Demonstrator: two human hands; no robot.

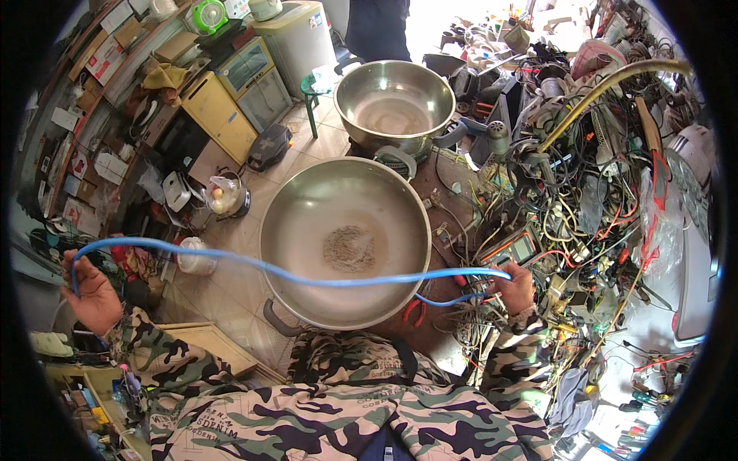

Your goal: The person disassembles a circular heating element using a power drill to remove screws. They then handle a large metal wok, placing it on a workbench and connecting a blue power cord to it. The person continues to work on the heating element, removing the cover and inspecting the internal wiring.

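A blue hose or thick cable [323, 282] stretches across the view above a wide steel pan [288, 230]. At the left, my left hand [95, 294] is raised, with one end of the blue length curving between its thumb and fingers. My right hand [516, 288] pinches the blue length on the far side of the pan, and a lower stretch of it loops back towards the pan. The pan has dark residue in the middle of its base. Behind it stands a second steel pan [395, 109] with dark handles. Red-handled pliers [414, 311] lie right of the near pan.
A digital multimeter [523, 249] rests by my right hand, amid a heap of cables [576, 190] and parts. Shelves with boxes [106, 60] line the left. A green stool [311, 95] stands behind, near a person in dark clothing [377, 29]. A white bucket [196, 256] is on the tiled floor.
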